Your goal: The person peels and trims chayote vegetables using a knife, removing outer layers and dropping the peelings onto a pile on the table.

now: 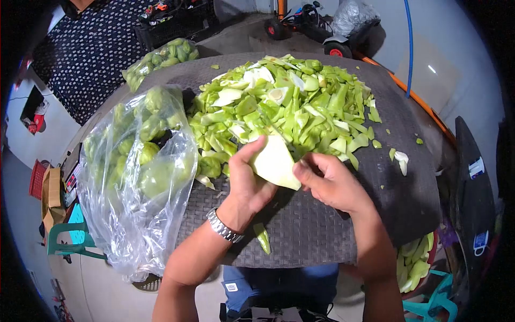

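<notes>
My left hand (248, 180), with a metal watch on its wrist, grips a pale, peeled piece of chayote (272, 162) between thumb and fingers. Against the lower right edge of that piece my right hand (333, 181) is closed, its thumb pressed to the curled fingers. Whatever those fingers hold is hidden from view. Just beyond both hands lies a big heap of green peels and cut scraps (322, 107). A see-through plastic bag (142, 214) of whole green chayotes (153, 126) stands to the left of my left hand.
Everything rests on a dark woven tabletop (306, 241). A second bag of green vegetables (161, 61) sits at the far left edge, near a person in a patterned top (91, 53). Below right is a tub of pale green pieces (416, 263), beside a teal stool (437, 300).
</notes>
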The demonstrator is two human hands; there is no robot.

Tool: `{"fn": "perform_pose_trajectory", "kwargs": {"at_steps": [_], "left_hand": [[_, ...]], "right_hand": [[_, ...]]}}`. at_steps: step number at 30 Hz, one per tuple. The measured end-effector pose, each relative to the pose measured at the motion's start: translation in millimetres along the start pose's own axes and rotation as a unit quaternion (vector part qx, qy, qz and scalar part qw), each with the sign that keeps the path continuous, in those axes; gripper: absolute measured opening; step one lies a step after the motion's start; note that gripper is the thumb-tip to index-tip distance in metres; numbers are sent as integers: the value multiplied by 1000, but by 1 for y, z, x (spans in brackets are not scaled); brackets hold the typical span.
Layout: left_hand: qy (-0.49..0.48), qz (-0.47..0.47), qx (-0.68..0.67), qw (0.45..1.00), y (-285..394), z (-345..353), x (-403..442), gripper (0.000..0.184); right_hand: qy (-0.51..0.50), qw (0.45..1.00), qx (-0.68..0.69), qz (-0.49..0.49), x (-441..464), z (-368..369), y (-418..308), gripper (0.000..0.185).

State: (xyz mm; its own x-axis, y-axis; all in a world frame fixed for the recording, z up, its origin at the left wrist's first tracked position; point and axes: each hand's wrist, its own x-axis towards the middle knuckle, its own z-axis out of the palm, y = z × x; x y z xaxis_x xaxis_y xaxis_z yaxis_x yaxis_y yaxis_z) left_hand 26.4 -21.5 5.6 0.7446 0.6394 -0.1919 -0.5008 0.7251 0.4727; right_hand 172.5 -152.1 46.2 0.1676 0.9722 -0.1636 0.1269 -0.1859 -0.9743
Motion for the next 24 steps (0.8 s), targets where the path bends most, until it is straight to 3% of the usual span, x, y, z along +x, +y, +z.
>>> {"fn": "perform_pose_trajectory", "kwargs": {"at_steps": [2,4,7,11,15,18,22,24], "left_hand": [[-14,3,-58,998,3,-3,0,42],[-42,-5,-118,992,7,-4,1,47],[-43,-12,-95,995,14,7,-5,54],[-88,-9,-74,993,18,-11,3,62],[-88,8,-68,994,18,-13,4,65],[8,33,-61,998,19,-4,4,64],[-82,4,-87,993,24,-6,0,62],[-89,-6,-106,990,24,-1,-2,60]], "right_hand": [[-9,998,39,57,-1,-6,0,49],[5,998,57,30,1,-5,3,56],[27,997,67,7,1,-4,5,67],[62,997,19,48,1,-9,4,64],[102,983,-148,-18,2,0,7,61],[120,957,-261,-44,-20,16,-15,60],[156,939,-298,-70,-53,40,-7,40],[148,942,-298,-31,-66,47,-4,41]]}}
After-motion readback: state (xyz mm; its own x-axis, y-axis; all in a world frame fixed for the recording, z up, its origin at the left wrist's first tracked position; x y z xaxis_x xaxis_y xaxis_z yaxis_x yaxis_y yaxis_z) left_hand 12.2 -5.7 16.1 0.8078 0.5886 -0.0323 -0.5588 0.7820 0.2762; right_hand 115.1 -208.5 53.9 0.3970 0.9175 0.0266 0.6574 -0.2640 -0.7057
